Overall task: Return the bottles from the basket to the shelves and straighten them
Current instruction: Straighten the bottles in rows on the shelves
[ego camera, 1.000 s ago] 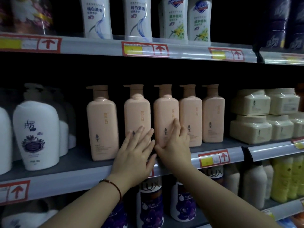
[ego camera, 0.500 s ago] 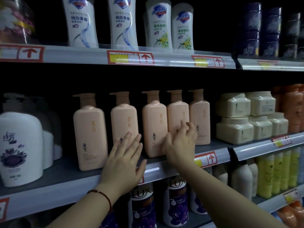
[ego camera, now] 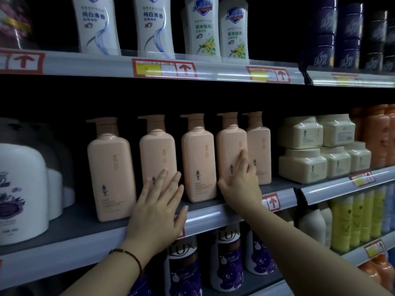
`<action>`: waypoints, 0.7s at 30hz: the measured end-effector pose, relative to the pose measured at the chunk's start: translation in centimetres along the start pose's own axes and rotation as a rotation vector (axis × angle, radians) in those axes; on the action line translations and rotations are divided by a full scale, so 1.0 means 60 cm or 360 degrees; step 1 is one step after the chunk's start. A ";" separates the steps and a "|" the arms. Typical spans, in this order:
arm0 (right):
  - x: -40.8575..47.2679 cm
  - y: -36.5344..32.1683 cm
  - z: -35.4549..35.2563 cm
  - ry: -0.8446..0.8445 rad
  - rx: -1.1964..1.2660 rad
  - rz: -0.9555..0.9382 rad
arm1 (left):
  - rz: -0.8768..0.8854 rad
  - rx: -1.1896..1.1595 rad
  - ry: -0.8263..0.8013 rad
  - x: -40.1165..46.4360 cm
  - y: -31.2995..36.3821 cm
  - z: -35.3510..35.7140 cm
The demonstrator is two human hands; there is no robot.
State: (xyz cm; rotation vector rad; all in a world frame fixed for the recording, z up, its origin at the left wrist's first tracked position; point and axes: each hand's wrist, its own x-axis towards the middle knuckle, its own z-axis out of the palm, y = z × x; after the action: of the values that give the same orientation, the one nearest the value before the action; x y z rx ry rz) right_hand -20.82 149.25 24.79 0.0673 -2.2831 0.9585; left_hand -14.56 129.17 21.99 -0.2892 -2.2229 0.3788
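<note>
Five peach pump bottles stand upright in a row on the middle shelf point(ego camera: 85, 229), near its front edge. First peach bottle point(ego camera: 110, 169) sits at the left end of the row with a gap to its neighbour. Second peach bottle point(ego camera: 157, 159) has the left hand point(ego camera: 157, 212) laid flat on its lower front, fingers straight and slightly spread, nothing gripped. Thumb of that hand hangs over the shelf's front rail. A dark bead bracelet point(ego camera: 128, 256) is on the left wrist. Third peach bottle point(ego camera: 198, 161) stands free between the two hands. Fourth peach bottle point(ego camera: 229, 152) is touched by the right hand point(ego camera: 240, 184): index finger straight up along the bottle's right front, thumb against its lower left edge, other fingers bent beside its right side; whether they close round it, cannot tell. Fifth peach bottle point(ego camera: 259, 150) stands just behind-right of the fourth, touching or nearly so.

Left end of the same shelf: white pump bottles point(ego camera: 21, 189). Right part: stacked cream jars point(ego camera: 301, 150), then orange bottles point(ego camera: 376, 135) at the far right edge. Top shelf holds white Safeguard bottles point(ego camera: 201, 28) and dark jars point(ego camera: 324, 33). Lower shelf has Lux bottles point(ego camera: 226, 259) and yellow bottles point(ego camera: 350, 218). Red arrow price tags point(ego camera: 164, 68) on the shelf rails. Basket not in view.
</note>
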 end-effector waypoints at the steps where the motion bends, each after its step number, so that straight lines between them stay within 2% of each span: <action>1: -0.001 0.002 -0.001 0.0027 -0.0007 -0.0005 | -0.0004 0.0003 -0.0006 0.000 0.000 0.000; 17: -0.009 0.011 -0.003 0.0050 -0.0035 -0.0046 | -0.0002 0.0050 -0.0018 -0.001 0.002 0.003; 19: -0.017 0.010 0.000 0.0114 -0.0018 -0.0131 | -0.0007 0.0062 -0.0019 -0.001 0.002 0.002; 21: -0.027 0.008 0.006 0.0161 -0.0091 -0.0349 | 0.0007 0.0089 -0.0011 0.000 0.002 0.002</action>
State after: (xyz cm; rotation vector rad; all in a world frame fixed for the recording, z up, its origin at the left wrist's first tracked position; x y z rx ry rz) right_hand -19.90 149.02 23.36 0.2339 -2.1563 0.7656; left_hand -14.63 129.30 21.88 -0.2627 -2.2148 0.4444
